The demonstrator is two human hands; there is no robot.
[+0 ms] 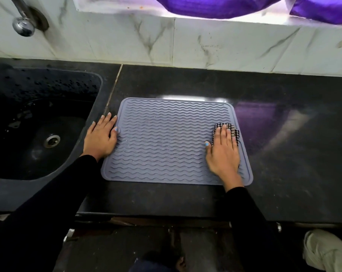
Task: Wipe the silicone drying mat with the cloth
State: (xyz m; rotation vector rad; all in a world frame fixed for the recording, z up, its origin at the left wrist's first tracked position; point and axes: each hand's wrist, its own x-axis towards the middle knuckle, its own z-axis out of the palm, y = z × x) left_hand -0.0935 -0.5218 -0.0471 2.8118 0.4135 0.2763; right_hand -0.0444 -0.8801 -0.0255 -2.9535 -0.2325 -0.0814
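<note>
A grey silicone drying mat with wavy ridges lies flat on the black countertop. My right hand presses flat, fingers straight, on a black-and-white checked cloth at the mat's right side; most of the cloth is hidden under the hand. My left hand rests flat at the mat's left edge, its thumb on the mat's rim and its fingers on the counter.
A black sink with a metal drain lies to the left, a chrome tap above it. A marble-tiled wall runs behind. Purple fabric hangs at the top. The counter's front edge is near my body.
</note>
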